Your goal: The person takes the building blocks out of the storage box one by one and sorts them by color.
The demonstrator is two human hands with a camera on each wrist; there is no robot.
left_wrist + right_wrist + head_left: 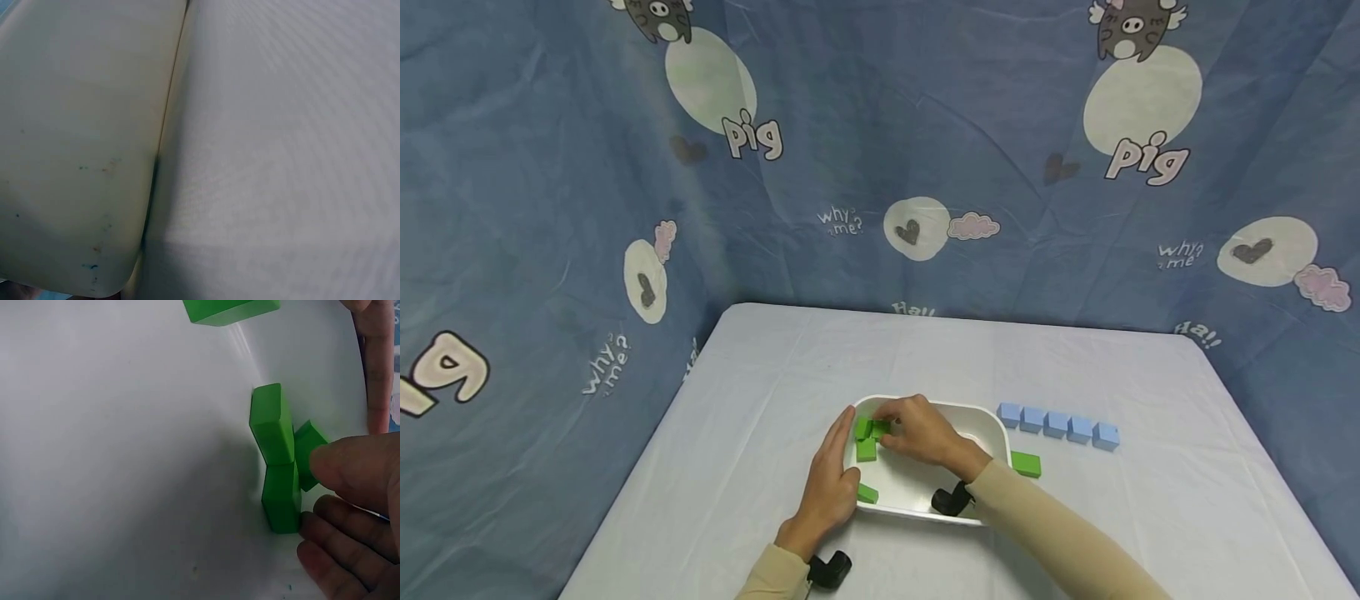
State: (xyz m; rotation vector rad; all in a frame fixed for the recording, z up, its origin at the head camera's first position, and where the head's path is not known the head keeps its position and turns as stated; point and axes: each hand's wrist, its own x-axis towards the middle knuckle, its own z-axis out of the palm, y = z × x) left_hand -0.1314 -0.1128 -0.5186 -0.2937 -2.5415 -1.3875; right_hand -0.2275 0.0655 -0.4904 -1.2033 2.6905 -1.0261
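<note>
A white plastic bin (910, 483) stands on the table with several green blocks (866, 450) at its left end. My right hand (921, 429) reaches inside and holds one green block (306, 447) by its thumb, though the far side of the grip is hidden. Two more green blocks (279, 494) stand end to end beside that one, close to the fingers. Another green block (231, 309) lies apart inside the bin. My left hand (827, 492) rests along the bin's left wall, its fingers straight. The left wrist view shows mostly the bin's speckled outer wall (81, 125).
To the right of the bin, a row of several light blue cubes (1056, 423) sits on the white tablecloth (760, 400). A green block (1026, 464) lies just outside the bin's right wall. Black camera mounts (831, 571) are on the wrists. Behind hangs a blue patterned curtain (820, 275).
</note>
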